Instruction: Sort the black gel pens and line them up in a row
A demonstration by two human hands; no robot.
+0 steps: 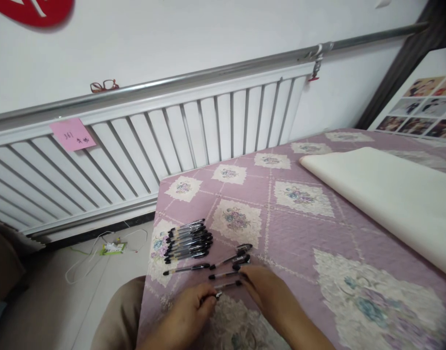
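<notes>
My left hand [193, 308] is closed near the table's front edge. Its thumb and forefinger pinch a small object with a shiny tip [218, 294], which looks like a pen's end; the rest is hidden in the hand. My right hand [264, 291], slightly blurred, reaches in from the right with curled fingers at the black end of a clear-barrelled pen [228, 285]. Just beyond its fingertips lie several loose pens [232, 257] with black ends. A single pen [186, 269] lies to the left, below a pile of similar pens [189, 240].
A purple flowered cloth [244, 189] covers the table. A folded cream sheet [383, 189] lies to the right, before a photo board [423, 104]. Behind stands a white radiator [193, 131] with a pink note [73, 134]. A power strip [113, 248] with cables is on the floor.
</notes>
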